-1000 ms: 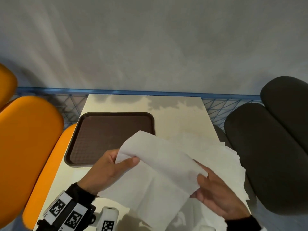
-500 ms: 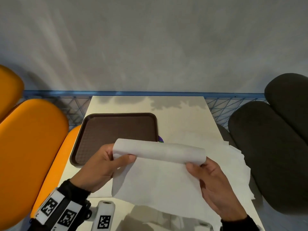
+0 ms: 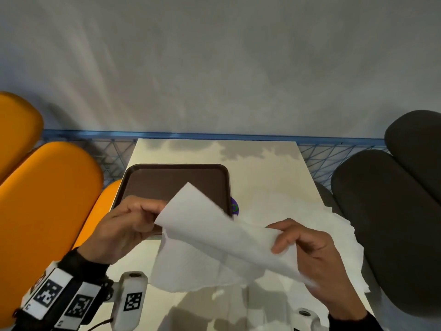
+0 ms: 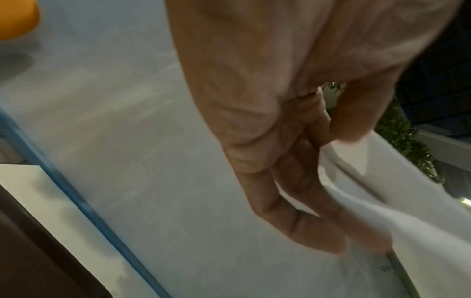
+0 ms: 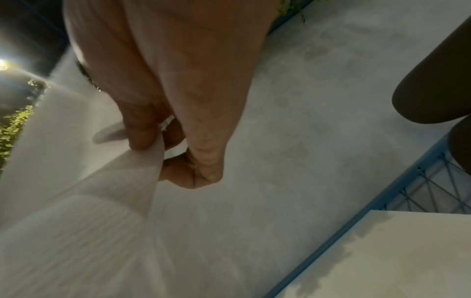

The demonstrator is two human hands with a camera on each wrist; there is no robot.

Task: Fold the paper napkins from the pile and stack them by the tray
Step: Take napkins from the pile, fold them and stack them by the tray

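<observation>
I've got the napkin [image 3: 214,235] held up over the bench [image 3: 262,168], long axis slanting left-right, one corner poking toward the tray [image 3: 152,180]. Left grip [image 3: 124,230] and right grip [image 3: 307,254] each pinch an end.

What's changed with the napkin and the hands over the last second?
The napkin went from a level fold half a second ago to a slant: the left hand end stands higher, one corner sticking up over the tray. Both hands, the right hand too, kept their pinch. Tray and pile stayed put.
</observation>
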